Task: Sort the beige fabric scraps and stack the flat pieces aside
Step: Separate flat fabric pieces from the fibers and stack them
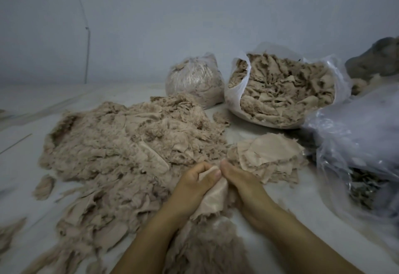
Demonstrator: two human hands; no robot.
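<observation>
- Pale grey floor [248, 132] below a plain wall, strewn with a big heap of frayed beige fabric scraps [129, 144]
- Left hand [195, 184] and right hand [244, 184] both pinch one smooth beige fabric piece [214, 200], its long axis running toward the viewer
- Flat beige pieces stack [267, 155] lies just right of the hands

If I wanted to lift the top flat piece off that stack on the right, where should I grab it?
Probably its near edge: the top piece lies flat with that edge overhanging the stack. Come from the near side and pinch it.
</observation>
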